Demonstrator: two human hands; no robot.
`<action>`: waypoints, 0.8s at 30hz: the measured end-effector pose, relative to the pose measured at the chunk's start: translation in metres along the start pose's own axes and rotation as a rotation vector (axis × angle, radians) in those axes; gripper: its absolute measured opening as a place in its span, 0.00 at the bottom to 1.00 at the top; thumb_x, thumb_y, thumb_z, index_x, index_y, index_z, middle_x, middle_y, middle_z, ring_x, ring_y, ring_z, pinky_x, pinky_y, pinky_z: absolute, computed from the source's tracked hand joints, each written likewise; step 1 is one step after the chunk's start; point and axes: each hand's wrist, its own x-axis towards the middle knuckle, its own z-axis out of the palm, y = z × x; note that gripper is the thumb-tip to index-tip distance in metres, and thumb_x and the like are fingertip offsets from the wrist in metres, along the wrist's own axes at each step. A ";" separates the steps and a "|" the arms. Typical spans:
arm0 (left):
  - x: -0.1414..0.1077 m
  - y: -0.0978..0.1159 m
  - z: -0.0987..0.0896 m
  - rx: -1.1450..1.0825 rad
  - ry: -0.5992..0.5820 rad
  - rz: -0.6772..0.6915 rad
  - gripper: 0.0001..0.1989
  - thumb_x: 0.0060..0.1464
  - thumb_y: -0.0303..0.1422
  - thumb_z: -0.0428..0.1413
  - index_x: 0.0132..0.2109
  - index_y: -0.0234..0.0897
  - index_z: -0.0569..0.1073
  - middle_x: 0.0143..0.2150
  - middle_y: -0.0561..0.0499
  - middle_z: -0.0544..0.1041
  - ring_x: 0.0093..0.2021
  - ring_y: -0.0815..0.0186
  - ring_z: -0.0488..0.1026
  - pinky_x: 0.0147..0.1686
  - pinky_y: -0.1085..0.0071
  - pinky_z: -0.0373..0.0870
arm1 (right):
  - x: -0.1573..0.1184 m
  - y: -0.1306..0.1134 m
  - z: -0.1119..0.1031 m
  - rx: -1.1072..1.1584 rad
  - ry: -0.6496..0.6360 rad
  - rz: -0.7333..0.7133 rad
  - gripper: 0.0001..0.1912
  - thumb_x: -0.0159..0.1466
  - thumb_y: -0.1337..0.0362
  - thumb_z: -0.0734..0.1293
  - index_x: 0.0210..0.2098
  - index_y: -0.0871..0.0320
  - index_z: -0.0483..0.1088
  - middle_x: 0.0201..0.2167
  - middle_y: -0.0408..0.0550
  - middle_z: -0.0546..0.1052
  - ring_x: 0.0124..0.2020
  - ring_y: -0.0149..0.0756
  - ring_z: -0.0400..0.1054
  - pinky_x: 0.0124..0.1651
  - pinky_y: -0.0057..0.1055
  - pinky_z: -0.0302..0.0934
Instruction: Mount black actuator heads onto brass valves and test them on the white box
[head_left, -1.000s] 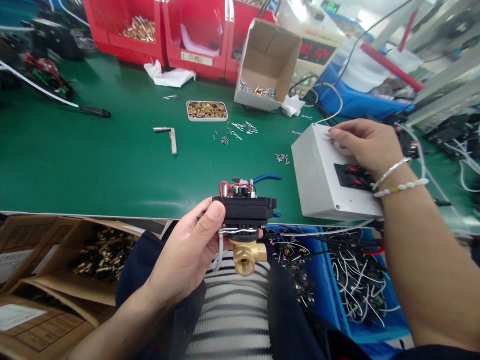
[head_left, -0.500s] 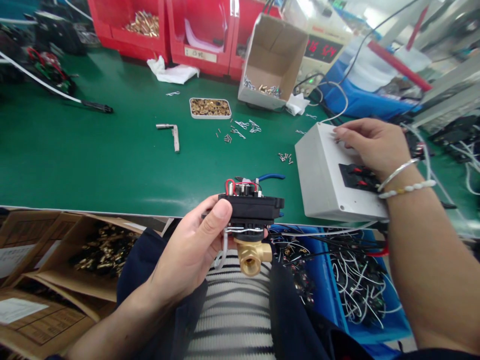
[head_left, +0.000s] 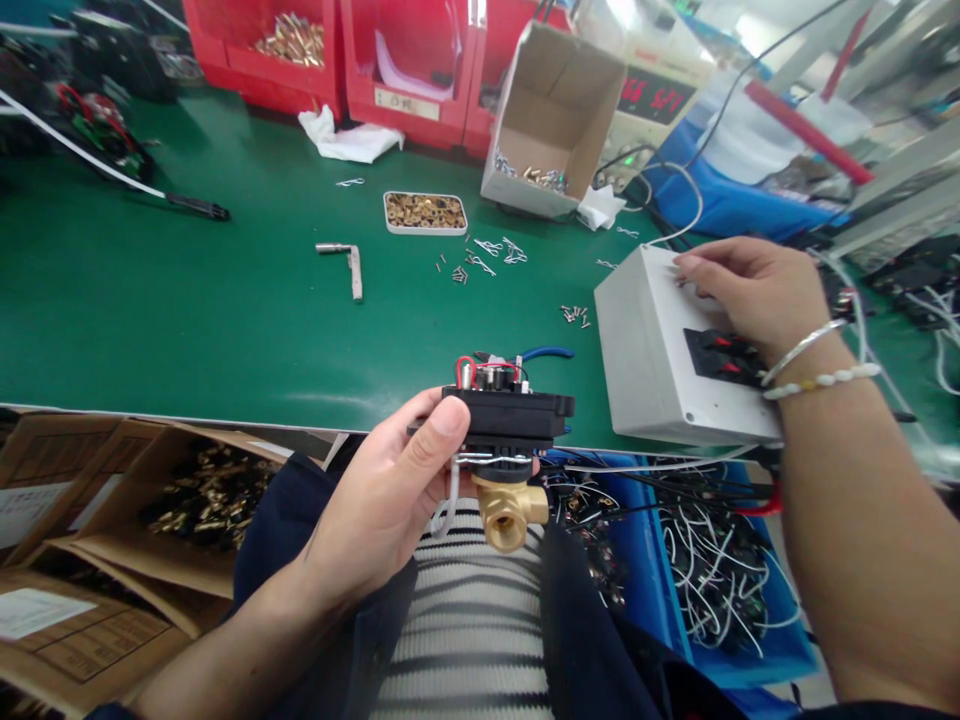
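My left hand [head_left: 397,470] is closed round an electric valve [head_left: 510,415], held over the table's near edge. Its black actuator is uppermost, with red wires on top. A metal clip crosses its neck, and the brass body [head_left: 506,510] hangs below with one round port towards me. A pale cable loops down beside my fingers. To the right, my right hand [head_left: 765,290] pinches a small metal toggle switch [head_left: 681,282] on the grey box [head_left: 645,350]; the fingertips mostly cover it. Beside that wrist, a black terminal block [head_left: 720,356] with red tabs is set in the box.
Blue-handled pliers [head_left: 547,352] lie behind the valve. Farther back are small screws [head_left: 575,316], metal clips [head_left: 514,251], a tray of brass parts [head_left: 425,213] and an L-shaped socket wrench [head_left: 354,270]. Red bins [head_left: 405,105], a carton [head_left: 544,205] and a power supply [head_left: 649,100] stand behind.
The red digits on the power supply read differently. The whole view has shifted slightly; both hands keep their holds.
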 end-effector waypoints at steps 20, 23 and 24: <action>-0.001 -0.004 -0.003 -0.031 -0.016 0.054 0.21 0.53 0.45 0.67 0.47 0.34 0.78 0.38 0.47 0.85 0.36 0.60 0.83 0.38 0.70 0.82 | 0.002 -0.005 0.001 0.064 0.011 0.019 0.03 0.59 0.71 0.72 0.32 0.59 0.80 0.23 0.39 0.73 0.23 0.25 0.59 0.36 0.28 0.57; -0.001 -0.005 -0.005 -0.012 -0.007 0.067 0.21 0.55 0.45 0.65 0.47 0.33 0.78 0.40 0.46 0.85 0.38 0.60 0.83 0.39 0.69 0.81 | 0.002 -0.006 0.000 0.070 0.007 0.024 0.03 0.59 0.71 0.72 0.31 0.59 0.79 0.23 0.39 0.73 0.23 0.25 0.58 0.35 0.28 0.58; -0.001 -0.006 -0.005 -0.010 -0.007 0.074 0.20 0.56 0.45 0.65 0.47 0.33 0.78 0.40 0.45 0.85 0.39 0.59 0.83 0.40 0.69 0.81 | 0.002 -0.006 0.000 0.072 0.007 0.025 0.03 0.59 0.71 0.72 0.31 0.59 0.79 0.23 0.39 0.73 0.23 0.25 0.58 0.35 0.28 0.58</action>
